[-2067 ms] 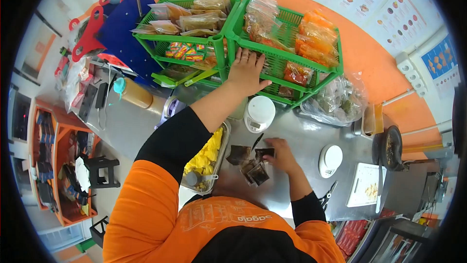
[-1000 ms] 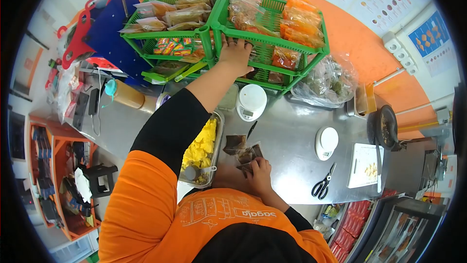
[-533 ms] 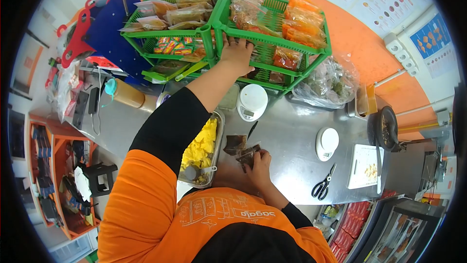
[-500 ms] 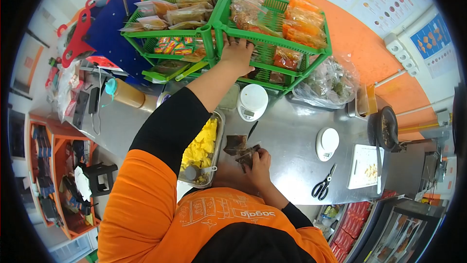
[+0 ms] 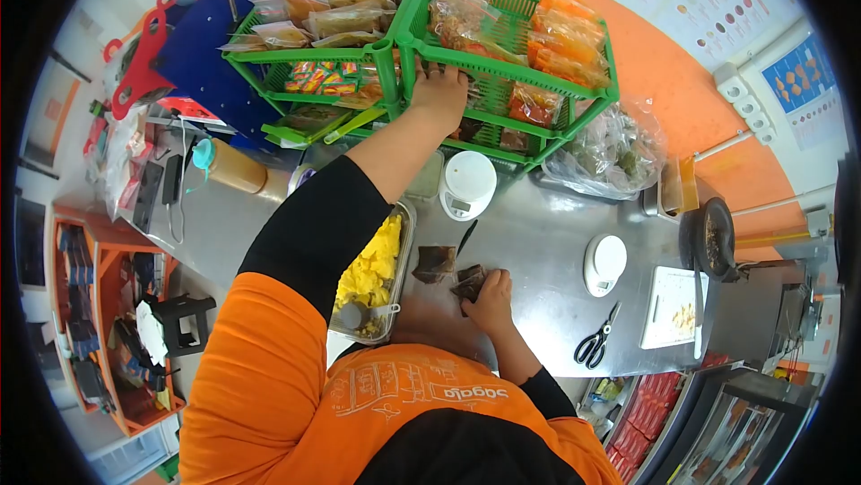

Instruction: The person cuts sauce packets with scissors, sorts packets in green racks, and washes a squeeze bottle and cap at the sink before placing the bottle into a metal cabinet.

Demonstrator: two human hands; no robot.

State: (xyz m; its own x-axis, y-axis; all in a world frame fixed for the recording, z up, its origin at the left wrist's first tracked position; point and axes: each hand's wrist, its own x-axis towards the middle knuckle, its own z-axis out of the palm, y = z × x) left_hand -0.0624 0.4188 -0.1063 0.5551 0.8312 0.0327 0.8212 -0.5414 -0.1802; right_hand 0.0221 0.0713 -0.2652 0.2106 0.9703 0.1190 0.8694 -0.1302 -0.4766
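Note:
My left hand (image 5: 439, 98) reaches into the lower level of the green basket rack (image 5: 502, 71), below the upper basket's front rim. Its fingers are stretched out and slightly apart; the tips are partly hidden, and nothing shows in its grasp. Down on the steel counter, my right hand (image 5: 491, 300) is closed with its fingers on the edge of a small clear packet with dark contents (image 5: 468, 282). A similar dark packet (image 5: 435, 264) lies flat just to the left of it. Red-brown packets (image 5: 531, 105) sit in the rack's lower level, right of my left hand.
A white kitchen scale (image 5: 468, 182) stands before the rack, another scale (image 5: 605, 261) farther right. A container of yellow food (image 5: 372, 261) is under my left arm. Black scissors (image 5: 595, 342), a cutting board (image 5: 662, 307) with a knife (image 5: 699, 315), and a stone mortar (image 5: 714, 238) are to the right.
My right hand has moved slightly right and down with one dark packet, which is now apart from the other on the counter. My left hand stays at the rack, its fingers shifted a little.

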